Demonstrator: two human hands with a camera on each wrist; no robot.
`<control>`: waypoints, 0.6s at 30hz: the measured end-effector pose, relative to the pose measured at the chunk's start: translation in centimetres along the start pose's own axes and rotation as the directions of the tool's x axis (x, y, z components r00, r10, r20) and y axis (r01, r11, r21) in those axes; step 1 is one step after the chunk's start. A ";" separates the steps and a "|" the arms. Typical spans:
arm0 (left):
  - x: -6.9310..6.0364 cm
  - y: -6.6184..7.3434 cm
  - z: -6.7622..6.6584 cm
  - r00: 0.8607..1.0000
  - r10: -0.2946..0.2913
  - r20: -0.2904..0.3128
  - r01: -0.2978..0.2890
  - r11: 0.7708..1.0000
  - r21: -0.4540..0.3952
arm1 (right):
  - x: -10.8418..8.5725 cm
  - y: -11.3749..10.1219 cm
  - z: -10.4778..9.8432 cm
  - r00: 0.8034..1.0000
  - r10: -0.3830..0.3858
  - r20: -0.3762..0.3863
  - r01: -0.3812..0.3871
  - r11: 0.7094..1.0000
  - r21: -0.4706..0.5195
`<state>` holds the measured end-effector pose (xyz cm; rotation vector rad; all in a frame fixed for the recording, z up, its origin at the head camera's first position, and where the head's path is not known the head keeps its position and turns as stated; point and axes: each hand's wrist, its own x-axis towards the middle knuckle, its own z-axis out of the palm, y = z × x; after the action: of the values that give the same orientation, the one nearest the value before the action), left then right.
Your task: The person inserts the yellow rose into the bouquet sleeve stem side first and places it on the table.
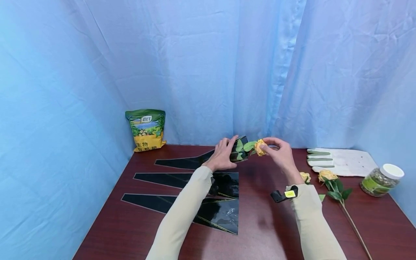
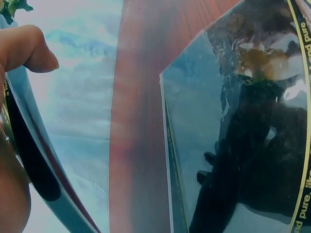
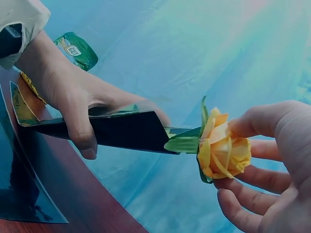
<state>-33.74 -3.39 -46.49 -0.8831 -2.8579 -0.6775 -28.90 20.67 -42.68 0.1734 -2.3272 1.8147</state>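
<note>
Holding yellow rose (image 3: 226, 153), right fingers (image 3: 266, 178), gripping black wrapper (image 3: 129, 130), left fingers (image 1: 232, 142)

"生物有机肥" on bag (image 1: 146, 130), "pure" on black wrapper (image 2: 252, 131)

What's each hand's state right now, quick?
Left hand: holding a black, tapered plastic sleeve.
Right hand: holding a yellow, ruffled rose with green leaves.

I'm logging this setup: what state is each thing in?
Held sleeve, mouth end raised
Held rose, bloom outside that sleeve
Left grip, pinching that sleeve
Right grip, pinching that bloom
Middle sleeve, flat
Near sleeve, flat
Loose roses, lying down
Glove, flat
Jar, lid on
Bag, upright; seal unclear
</note>
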 end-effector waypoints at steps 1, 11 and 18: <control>0.0 0.1 0.0 1.000 0.001 0.000 -0.001 1.000 0.005 | 0.0 -0.1 0.0 1.000 0.002 0.012 -0.002 1.000 -0.007; 0.0 0.3 -0.3 1.000 0.013 0.027 -0.013 1.000 -0.004 | 0.4 -1.0 -0.5 0.983 -0.090 0.160 0.116 0.980 -0.162; 0.1 0.3 -0.2 0.999 0.004 0.033 -0.003 1.000 -0.010 | 0.7 -1.0 0.0 0.975 -0.093 0.201 0.134 0.969 -0.205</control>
<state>-33.62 -3.20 -46.15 -0.9091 -2.8839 -0.6830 -29.39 20.47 -41.58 0.4574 -2.5654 1.5365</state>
